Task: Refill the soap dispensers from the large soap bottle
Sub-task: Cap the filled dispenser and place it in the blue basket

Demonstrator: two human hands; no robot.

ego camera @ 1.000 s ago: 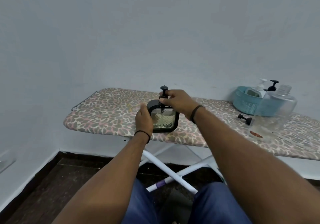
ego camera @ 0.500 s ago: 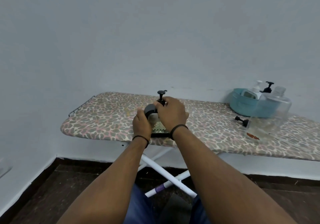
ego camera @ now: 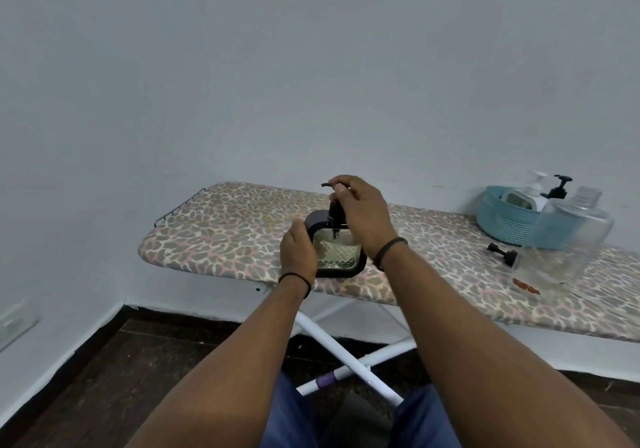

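Note:
A square glass soap dispenser (ego camera: 337, 252) with a black frame stands on the patterned ironing board (ego camera: 225, 233). My left hand (ego camera: 298, 252) grips its left side. My right hand (ego camera: 360, 212) holds the black pump head (ego camera: 335, 212) on top of it, fingers curled round the pump. The large clear soap bottle (ego camera: 568, 236) stands uncapped at the right of the board, nearly empty. Its black cap or pump piece (ego camera: 502, 253) lies on the board just left of it.
A teal basket (ego camera: 502, 220) at the back right holds a white pump dispenser (ego camera: 531, 191) and a black pump (ego camera: 559, 186). A red-brown smear (ego camera: 526, 285) marks the board by the large bottle. The board's white legs cross below, over dark floor.
My right hand has shifted up onto the pump top, uncovering the glass body it hid half a second ago. My left hand stays on the dispenser's side. The view has drifted slightly.

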